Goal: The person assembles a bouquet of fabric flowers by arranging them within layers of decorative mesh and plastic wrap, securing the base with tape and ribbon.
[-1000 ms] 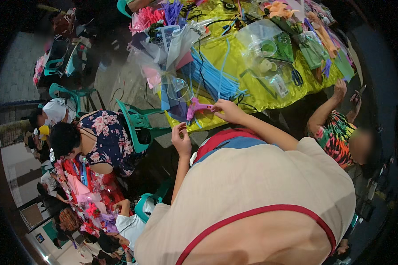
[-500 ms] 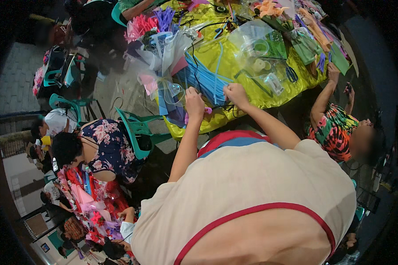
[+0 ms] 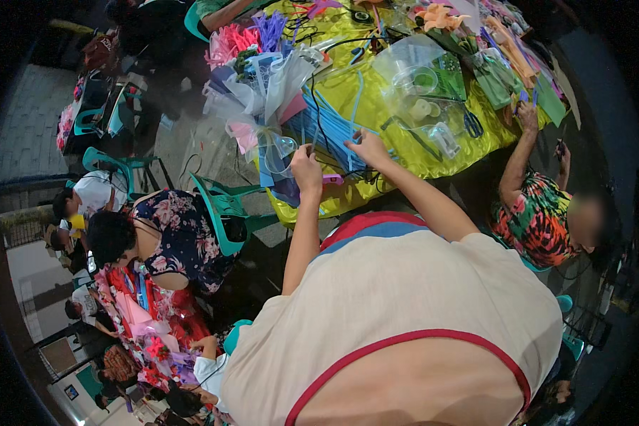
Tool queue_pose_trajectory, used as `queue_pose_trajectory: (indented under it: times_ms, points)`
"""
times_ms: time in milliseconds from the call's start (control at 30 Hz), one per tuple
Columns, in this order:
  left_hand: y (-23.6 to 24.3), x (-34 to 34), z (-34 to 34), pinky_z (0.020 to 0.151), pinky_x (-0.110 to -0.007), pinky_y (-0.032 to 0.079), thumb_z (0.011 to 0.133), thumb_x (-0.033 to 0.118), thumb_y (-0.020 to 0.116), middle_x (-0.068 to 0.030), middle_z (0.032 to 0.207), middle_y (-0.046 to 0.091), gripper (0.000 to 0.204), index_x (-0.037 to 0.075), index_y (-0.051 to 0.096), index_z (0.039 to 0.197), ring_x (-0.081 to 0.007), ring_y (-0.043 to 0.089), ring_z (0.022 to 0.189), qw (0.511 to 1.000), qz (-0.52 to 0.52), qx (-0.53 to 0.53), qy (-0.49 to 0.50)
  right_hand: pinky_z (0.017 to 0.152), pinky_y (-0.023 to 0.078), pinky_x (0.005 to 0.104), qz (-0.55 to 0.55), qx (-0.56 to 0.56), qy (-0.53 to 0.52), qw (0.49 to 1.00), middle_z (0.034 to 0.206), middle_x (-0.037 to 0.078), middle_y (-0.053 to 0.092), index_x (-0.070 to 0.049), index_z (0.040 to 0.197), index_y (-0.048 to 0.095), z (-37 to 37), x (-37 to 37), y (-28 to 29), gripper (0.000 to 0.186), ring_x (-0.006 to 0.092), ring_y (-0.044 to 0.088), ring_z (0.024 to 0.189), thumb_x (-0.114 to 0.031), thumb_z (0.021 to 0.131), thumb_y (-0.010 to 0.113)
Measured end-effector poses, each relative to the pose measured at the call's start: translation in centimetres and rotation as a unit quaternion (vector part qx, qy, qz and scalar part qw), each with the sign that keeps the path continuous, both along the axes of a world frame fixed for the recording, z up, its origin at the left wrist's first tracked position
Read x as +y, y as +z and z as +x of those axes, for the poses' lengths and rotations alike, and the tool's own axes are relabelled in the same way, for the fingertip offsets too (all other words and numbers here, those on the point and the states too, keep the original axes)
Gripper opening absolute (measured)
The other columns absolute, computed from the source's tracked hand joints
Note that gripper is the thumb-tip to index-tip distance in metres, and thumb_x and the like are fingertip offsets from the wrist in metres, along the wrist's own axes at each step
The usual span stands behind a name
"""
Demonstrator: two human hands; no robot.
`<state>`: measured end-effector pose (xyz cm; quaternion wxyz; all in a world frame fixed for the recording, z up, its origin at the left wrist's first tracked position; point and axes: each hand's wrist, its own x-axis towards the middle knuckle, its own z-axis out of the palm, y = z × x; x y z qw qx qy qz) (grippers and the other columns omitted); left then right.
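Note:
On the near left of the yellow-covered table, my left hand is closed in a pinch beside the bundle of blue strips. Something thin and stick-like rises from its fingers, too small to name. To its right, my right hand reaches over the strips' right edge. Its thumb and forefinger look apart, with nothing visible between them. A pink tool lies between my two hands near the table's front edge, partly beside a black cord. White and pink wrapping with a clear round piece stands left of my left hand.
Scissors and clear plastic containers lie right of the strips. Wrapped bouquets fill the far right, where a person in a colourful top handles purple strips. A green chair and another seated person are at my left.
My right hand has shifted slightly left and its fingers have loosened from a pinch. My left hand has moved slightly down. The person at right has brought a hand to purple strips.

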<state>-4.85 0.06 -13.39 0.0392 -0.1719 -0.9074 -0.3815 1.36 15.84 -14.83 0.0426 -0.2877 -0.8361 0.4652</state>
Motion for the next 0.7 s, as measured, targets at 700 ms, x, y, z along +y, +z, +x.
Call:
queue_pose_trajectory:
  times_ms: [700]
  points:
    - [-3.0, 0.4, -1.2, 0.074, -0.043, 0.04, 0.076, 0.018, 0.059, -0.0232, 0.089, 0.053, 0.023, -0.003, 0.053, 0.068, -0.0364, 0.051, 0.081, 0.995, -0.032, 0.09, -0.021, 0.069, 0.045, 0.0391, 0.176, -0.033, 0.02, 0.984, 0.087, 0.019, 0.059, -0.003, 0.092, 0.059, -2.7, 2.7, -1.0, 0.032, 0.0338, 0.057, 0.08, -0.024, 0.069, 0.064]
